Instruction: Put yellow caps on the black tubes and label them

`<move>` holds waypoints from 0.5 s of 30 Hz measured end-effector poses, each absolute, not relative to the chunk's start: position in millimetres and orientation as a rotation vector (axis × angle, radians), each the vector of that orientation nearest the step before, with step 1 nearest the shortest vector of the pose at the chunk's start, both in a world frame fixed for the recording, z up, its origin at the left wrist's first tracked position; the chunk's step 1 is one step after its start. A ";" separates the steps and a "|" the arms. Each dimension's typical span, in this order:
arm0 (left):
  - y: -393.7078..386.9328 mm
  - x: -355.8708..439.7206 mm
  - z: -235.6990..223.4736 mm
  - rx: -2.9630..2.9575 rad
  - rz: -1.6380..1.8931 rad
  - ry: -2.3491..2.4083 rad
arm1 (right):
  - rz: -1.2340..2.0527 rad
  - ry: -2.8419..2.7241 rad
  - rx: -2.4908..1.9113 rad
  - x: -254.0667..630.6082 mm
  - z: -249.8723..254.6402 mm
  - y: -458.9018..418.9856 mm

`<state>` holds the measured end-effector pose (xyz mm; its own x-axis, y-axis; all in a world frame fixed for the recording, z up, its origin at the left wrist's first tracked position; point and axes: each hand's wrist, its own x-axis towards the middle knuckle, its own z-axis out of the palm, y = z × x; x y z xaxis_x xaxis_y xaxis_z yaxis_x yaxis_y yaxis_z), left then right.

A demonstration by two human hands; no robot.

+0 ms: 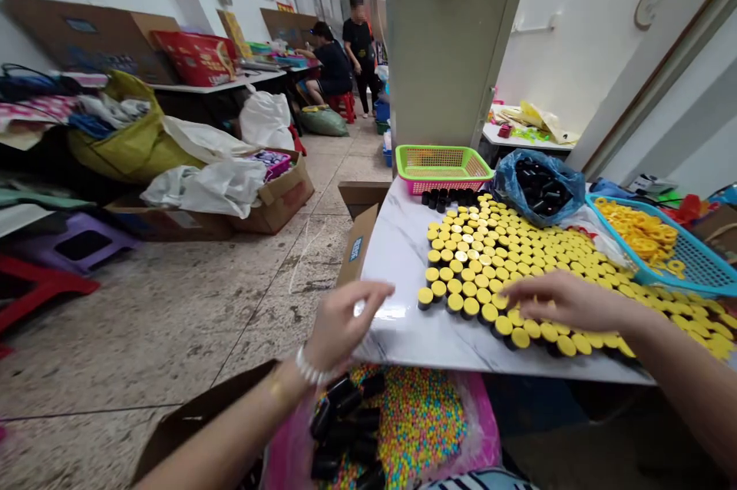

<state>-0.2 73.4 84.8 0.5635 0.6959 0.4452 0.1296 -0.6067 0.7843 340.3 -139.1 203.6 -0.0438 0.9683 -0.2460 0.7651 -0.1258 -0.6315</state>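
Above the table's left edge, my left hand (344, 321) holds nothing; its fingers point to the right, with the thumb apart from them. My right hand (556, 296) hovers over many small black containers with round yellow caps (469, 289), its fingers stretched out to the left. Nothing shows in it, and whether a fingertip touches a cap I cannot tell. Below the table edge, a pink tub (487, 417) holds small multicoloured balls (423, 417) and several black bottles (345, 436) at its left side.
On the white table (394, 244) stand a green and pink basket (443, 161), a blue bag of black pieces (540, 187) and a blue basket (699, 252) with yellow rings. An open carton (357, 240) adjoins the table's left edge. Two people (360, 44) are in the background.
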 end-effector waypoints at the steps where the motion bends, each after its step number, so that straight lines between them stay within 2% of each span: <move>1: 99.1 31.4 99.2 1.909 1.052 0.688 | 0.807 -1.864 -2.016 358.5 214.3 -105.9; 4: 173.7 135.5 122.5 1.287 1.133 0.791 | 0.227 -1.756 -2.319 409.2 223.3 -5.8; 5: 194.2 166.9 123.3 1.238 1.119 0.826 | 0.088 -1.687 -2.433 423.4 220.7 23.9; 9: 242.1 244.0 94.9 1.192 1.076 0.914 | 0.025 -1.590 -2.622 465.9 195.3 111.2; 15: 260.1 248.5 25.3 1.273 1.061 0.951 | 0.008 -1.552 -2.795 500.2 140.7 171.8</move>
